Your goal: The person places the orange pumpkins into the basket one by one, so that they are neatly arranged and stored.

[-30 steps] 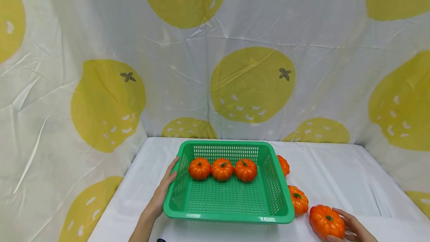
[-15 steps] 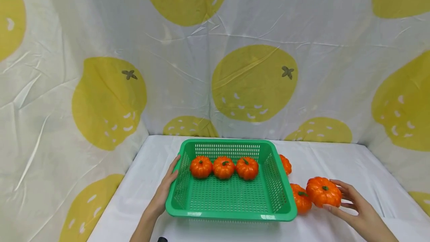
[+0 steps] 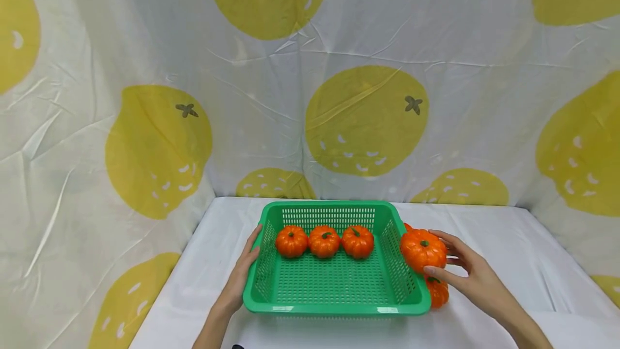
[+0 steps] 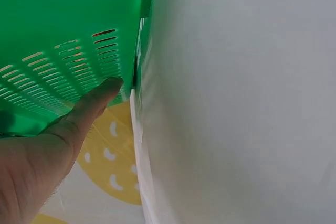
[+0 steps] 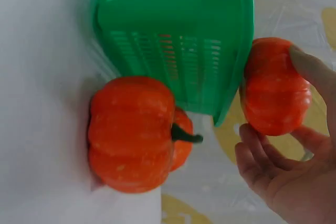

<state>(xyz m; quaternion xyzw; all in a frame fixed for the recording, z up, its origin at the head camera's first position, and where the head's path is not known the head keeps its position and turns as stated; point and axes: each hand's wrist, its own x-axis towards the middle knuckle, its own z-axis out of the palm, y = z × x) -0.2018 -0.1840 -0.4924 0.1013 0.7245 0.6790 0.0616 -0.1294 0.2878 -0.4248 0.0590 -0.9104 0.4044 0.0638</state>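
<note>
Three pumpkins (image 3: 324,242) in row inside one basket (image 3: 334,309). Two more pumpkins (image 5: 131,135) on table (image 3: 504,241), right of basket, one partly hidden. Sixth pumpkin (image 3: 423,251) raised beside basket's right edge, grasped by right hand (image 3: 467,271). Left hand (image 3: 236,276), fingers straight, touches basket's left side.

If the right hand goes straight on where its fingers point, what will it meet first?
Beyond the pumpkin in its grip, the right hand would probably meet the right rim of the basket; depth is unclear, so it might pass over.
</note>
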